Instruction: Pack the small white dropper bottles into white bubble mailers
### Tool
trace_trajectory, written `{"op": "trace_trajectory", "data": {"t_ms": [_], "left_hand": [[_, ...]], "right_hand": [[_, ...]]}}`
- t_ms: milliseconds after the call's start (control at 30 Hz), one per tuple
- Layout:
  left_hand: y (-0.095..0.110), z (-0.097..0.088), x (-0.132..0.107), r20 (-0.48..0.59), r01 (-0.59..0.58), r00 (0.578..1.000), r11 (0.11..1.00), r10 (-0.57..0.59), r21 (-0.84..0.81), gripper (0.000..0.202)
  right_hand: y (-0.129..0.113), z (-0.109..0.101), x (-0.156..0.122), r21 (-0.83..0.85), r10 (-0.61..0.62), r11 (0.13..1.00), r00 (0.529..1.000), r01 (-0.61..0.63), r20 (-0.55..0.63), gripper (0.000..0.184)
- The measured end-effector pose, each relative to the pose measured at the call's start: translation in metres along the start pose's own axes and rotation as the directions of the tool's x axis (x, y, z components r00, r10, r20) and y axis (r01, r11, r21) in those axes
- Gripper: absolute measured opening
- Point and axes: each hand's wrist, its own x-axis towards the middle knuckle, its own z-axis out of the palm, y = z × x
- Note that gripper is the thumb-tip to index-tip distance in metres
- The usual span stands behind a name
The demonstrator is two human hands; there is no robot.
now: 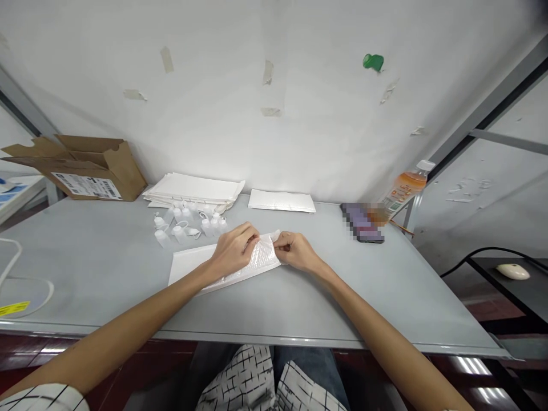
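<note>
The white bubble mailer (pixel 264 258) lies on the counter (pixel 385 302), the left hand (pixel 235 246) and right hand (pixel 295 250) both pinching it near its right end. Uneven pulling might crease or tear it; its far edge, if swung back, could topple the plastic squeeze bottles (pixel 178 231).

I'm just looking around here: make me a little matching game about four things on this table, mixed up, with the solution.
1. cardboard box
2. drink bottle
3. padded envelope
4. small plastic bottles

A. touched by the left hand and right hand
B. in front of stacked white envelopes
C. brown, flaps open
D. white-capped, orange contents

Pairs: 1-C, 2-D, 3-A, 4-B
</note>
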Motion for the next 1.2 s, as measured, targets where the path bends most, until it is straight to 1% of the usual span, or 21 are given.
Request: {"op": "trace_trajectory", "data": {"t_ms": [100, 200, 267, 300, 367, 433, 467, 533, 567, 600, 667, 733, 767, 833, 900, 933, 1000, 1033, 1100, 1133, 1200], "left_hand": [[0.000, 0.000, 0.001, 0.002, -0.011, 1.000, 1.000, 0.011, 0.005, 0.018], [0.001, -0.002, 0.001, -0.001, -0.021, 1.000, 1.000, 0.021, 0.007, 0.018], [0.001, -0.002, 0.001, -0.009, -0.034, 0.999, 0.999, 0.034, 0.010, 0.017], [0.001, -0.003, 0.001, -0.015, -0.040, 0.999, 0.999, 0.041, 0.012, 0.017], [0.001, -0.004, 0.001, -0.030, -0.051, 0.998, 0.999, 0.051, 0.017, 0.018], [0.001, -0.005, 0.001, -0.050, -0.059, 0.997, 0.998, 0.060, 0.016, 0.019], [0.002, -0.005, 0.001, -0.065, -0.064, 0.996, 0.998, 0.065, 0.015, 0.020], [0.003, -0.005, 0.001, -0.103, -0.081, 0.991, 0.997, 0.083, 0.017, 0.021], [0.004, -0.005, 0.001, -0.123, -0.093, 0.988, 0.995, 0.095, 0.020, 0.022], [0.005, -0.005, 0.001, -0.146, -0.105, 0.983, 0.994, 0.107, 0.025, 0.022], [0.007, -0.005, 0.001, -0.189, -0.121, 0.974, 0.992, 0.124, 0.025, 0.024], [0.009, -0.006, 0.001, -0.218, -0.132, 0.967, 0.991, 0.132, 0.018, 0.025], [0.010, -0.006, 0.002, -0.227, -0.136, 0.964, 0.991, 0.137, 0.017, 0.025], [0.012, -0.008, 0.002, -0.229, -0.153, 0.961, 0.988, 0.155, 0.025, 0.022], [0.011, -0.008, 0.002, -0.199, -0.170, 0.964, 0.985, 0.175, 0.042, 0.025], [0.011, -0.007, 0.002, -0.164, -0.179, 0.969, 0.983, 0.185, 0.050, 0.031], [0.009, -0.002, -0.001, -0.050, -0.203, 0.977, 0.977, 0.206, 0.060, 0.051], [0.009, 0.001, -0.002, 0.022, -0.218, 0.976, 0.974, 0.218, 0.060, 0.062], [0.008, 0.008, -0.006, 0.157, -0.246, 0.959, 0.968, 0.236, 0.053, 0.080], [0.008, 0.011, -0.008, 0.210, -0.256, 0.948, 0.965, 0.240, 0.052, 0.084], [0.008, 0.016, -0.010, 0.277, -0.268, 0.930, 0.961, 0.240, 0.069, 0.079]], "right_hand": [[0.000, -0.002, -0.001, -0.064, 0.002, 0.998, 1.000, 0.000, 0.030, 0.020], [0.001, -0.007, 0.000, -0.033, -0.001, 0.999, 0.997, 0.003, 0.077, 0.020], [0.001, -0.010, 0.001, -0.006, 0.005, 1.000, 0.997, -0.004, 0.080, 0.020], [0.000, -0.011, 0.001, 0.002, 0.009, 1.000, 0.998, -0.009, 0.058, 0.019], [-0.001, -0.014, 0.003, 0.020, 0.022, 1.000, 0.998, -0.021, -0.052, 0.017], [-0.002, -0.016, 0.004, 0.053, 0.059, 0.997, 0.979, -0.049, -0.196, 0.019], [-0.002, -0.017, 0.004, 0.072, 0.091, 0.995, 0.964, -0.075, -0.249, 0.022], [-0.003, -0.019, 0.004, 0.100, 0.163, 0.985, 0.945, -0.140, -0.284, 0.030], [-0.004, -0.019, 0.003, 0.111, 0.195, 0.979, 0.945, -0.171, -0.265, 0.034], [-0.005, -0.019, 0.003, 0.126, 0.220, 0.973, 0.950, -0.196, -0.220, 0.037], [-0.008, -0.018, 0.001, 0.183, 0.250, 0.955, 0.966, -0.235, -0.062, 0.035], [-0.012, -0.019, 0.000, 0.260, 0.242, 0.931, 0.966, -0.256, 0.085, 0.033], [-0.015, -0.022, -0.001, 0.294, 0.234, 0.920, 0.966, -0.257, 0.111, 0.033], [-0.019, -0.032, -0.002, 0.336, 0.237, 0.909, 0.969, -0.246, 0.069, 0.033], [-0.020, -0.048, -0.004, 0.346, 0.252, 0.908, 0.968, -0.236, -0.001, 0.035], [-0.019, -0.057, -0.004, 0.348, 0.265, 0.907, 0.964, -0.236, -0.035, 0.036], [-0.015, -0.072, -0.006, 0.356, 0.297, 0.904, 0.947, -0.237, -0.123, 0.038], [-0.013, -0.078, -0.006, 0.361, 0.321, 0.901, 0.930, -0.242, -0.177, 0.037], [-0.007, -0.086, -0.006, 0.363, 0.375, 0.893, 0.887, -0.267, -0.271, 0.035], [-0.004, -0.088, -0.006, 0.362, 0.400, 0.888, 0.866, -0.285, -0.299, 0.034], [0.001, -0.088, -0.005, 0.371, 0.434, 0.874, 0.846, -0.313, -0.311, 0.036]]}}
